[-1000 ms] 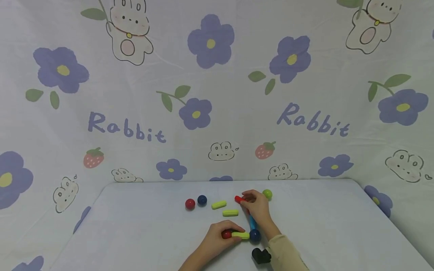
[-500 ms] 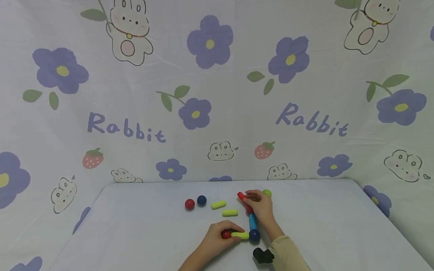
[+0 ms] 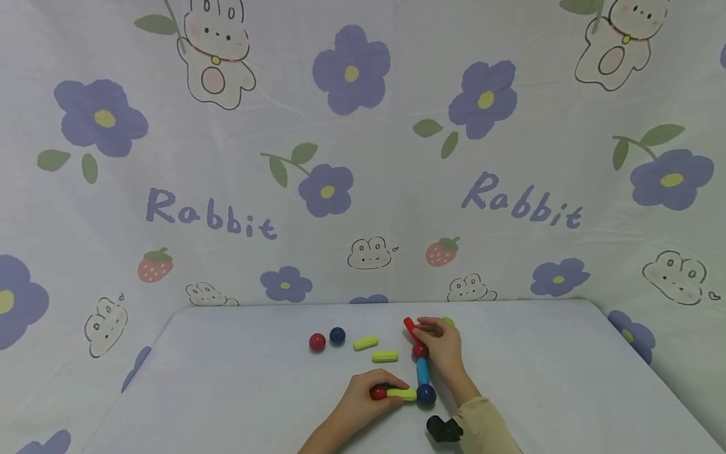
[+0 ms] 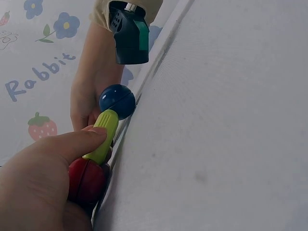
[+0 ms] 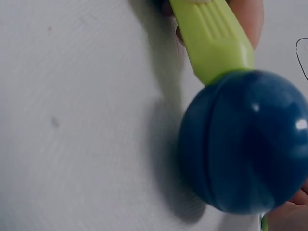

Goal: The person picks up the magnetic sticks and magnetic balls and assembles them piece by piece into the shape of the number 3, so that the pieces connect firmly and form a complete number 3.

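My left hand (image 3: 365, 398) pinches a yellow-green rod (image 3: 401, 395) with a red ball (image 3: 378, 393) at its near end, partly under the fingers. At the rod's other end sits a dark blue ball (image 3: 426, 395), large in the right wrist view (image 5: 245, 144). From that ball a light blue rod (image 3: 423, 372) runs away to a second red ball (image 3: 420, 351). Between the fingers of my right hand (image 3: 446, 348) is a red rod (image 3: 409, 324), its lower end at this second red ball. The thumb lies along the yellow-green rod (image 4: 103, 137) in the left wrist view.
Two loose yellow-green rods, one farther back (image 3: 365, 343), lie left of the chain. Beyond them are a loose red ball (image 3: 317, 342) and a dark blue ball (image 3: 337, 335). A green ball (image 3: 449, 322) shows behind my right hand. A black wrist camera (image 3: 444, 429) hangs by the right sleeve.
My right hand has shifted slightly right, swinging the red rod from pointing left to a steeper slant above the red ball, now in plain sight. The left hand stays put.
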Demonstrator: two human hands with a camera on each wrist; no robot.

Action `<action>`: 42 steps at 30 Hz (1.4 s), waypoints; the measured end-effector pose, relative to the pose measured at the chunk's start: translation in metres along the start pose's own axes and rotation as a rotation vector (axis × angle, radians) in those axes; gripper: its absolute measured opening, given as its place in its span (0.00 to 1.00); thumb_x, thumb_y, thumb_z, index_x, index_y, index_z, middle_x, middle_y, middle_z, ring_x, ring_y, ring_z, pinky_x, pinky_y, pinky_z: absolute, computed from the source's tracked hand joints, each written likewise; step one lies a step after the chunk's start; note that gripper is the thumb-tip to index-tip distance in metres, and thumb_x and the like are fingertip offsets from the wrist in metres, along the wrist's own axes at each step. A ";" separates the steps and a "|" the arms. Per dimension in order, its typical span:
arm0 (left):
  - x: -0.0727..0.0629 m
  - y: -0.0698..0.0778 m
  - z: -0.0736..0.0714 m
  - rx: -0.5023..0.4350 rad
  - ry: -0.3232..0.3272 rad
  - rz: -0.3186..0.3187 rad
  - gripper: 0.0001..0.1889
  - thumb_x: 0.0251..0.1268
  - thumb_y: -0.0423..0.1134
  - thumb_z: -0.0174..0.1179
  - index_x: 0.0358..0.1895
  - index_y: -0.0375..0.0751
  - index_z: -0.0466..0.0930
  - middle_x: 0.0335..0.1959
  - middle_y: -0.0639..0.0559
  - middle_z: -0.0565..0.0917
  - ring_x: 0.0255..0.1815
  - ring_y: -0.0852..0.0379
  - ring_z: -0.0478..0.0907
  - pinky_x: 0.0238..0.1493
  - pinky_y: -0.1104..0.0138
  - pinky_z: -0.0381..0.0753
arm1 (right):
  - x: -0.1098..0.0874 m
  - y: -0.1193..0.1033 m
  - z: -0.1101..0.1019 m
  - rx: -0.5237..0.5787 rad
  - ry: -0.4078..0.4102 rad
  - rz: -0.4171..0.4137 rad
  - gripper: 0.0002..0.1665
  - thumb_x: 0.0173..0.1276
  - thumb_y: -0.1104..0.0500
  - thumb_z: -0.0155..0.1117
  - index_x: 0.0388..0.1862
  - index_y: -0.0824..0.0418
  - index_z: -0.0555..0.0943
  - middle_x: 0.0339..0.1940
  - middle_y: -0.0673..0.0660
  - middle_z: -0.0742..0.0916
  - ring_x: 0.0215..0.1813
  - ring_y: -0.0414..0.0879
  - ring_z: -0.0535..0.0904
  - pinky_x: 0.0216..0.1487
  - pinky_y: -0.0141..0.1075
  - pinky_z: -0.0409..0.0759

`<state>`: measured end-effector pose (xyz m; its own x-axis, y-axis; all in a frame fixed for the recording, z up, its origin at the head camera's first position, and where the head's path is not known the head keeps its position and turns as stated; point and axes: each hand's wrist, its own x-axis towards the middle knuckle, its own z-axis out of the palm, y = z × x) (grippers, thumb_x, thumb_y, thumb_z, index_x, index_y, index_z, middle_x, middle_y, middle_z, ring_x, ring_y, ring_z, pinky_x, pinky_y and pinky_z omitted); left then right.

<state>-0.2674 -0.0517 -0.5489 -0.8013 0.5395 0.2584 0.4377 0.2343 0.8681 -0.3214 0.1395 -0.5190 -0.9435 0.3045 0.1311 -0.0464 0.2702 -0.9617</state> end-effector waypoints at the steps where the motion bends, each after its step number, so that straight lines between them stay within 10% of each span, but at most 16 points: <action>1: 0.000 0.000 0.000 -0.002 0.000 0.001 0.13 0.53 0.41 0.64 0.44 0.55 0.80 0.40 0.65 0.79 0.45 0.64 0.73 0.49 0.68 0.70 | 0.000 0.000 0.000 -0.001 0.005 0.000 0.16 0.56 0.65 0.65 0.45 0.64 0.79 0.39 0.58 0.83 0.43 0.49 0.78 0.43 0.39 0.77; 42: 0.000 0.004 0.000 -0.009 -0.001 -0.002 0.13 0.53 0.39 0.63 0.44 0.52 0.81 0.40 0.65 0.79 0.44 0.64 0.74 0.48 0.68 0.71 | 0.000 0.012 -0.003 -0.010 0.050 0.059 0.17 0.59 0.60 0.63 0.47 0.62 0.78 0.39 0.59 0.82 0.41 0.48 0.77 0.39 0.36 0.78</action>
<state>-0.2657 -0.0511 -0.5457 -0.8014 0.5403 0.2565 0.4328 0.2279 0.8722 -0.3211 0.1452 -0.5297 -0.9267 0.3658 0.0860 0.0127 0.2593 -0.9657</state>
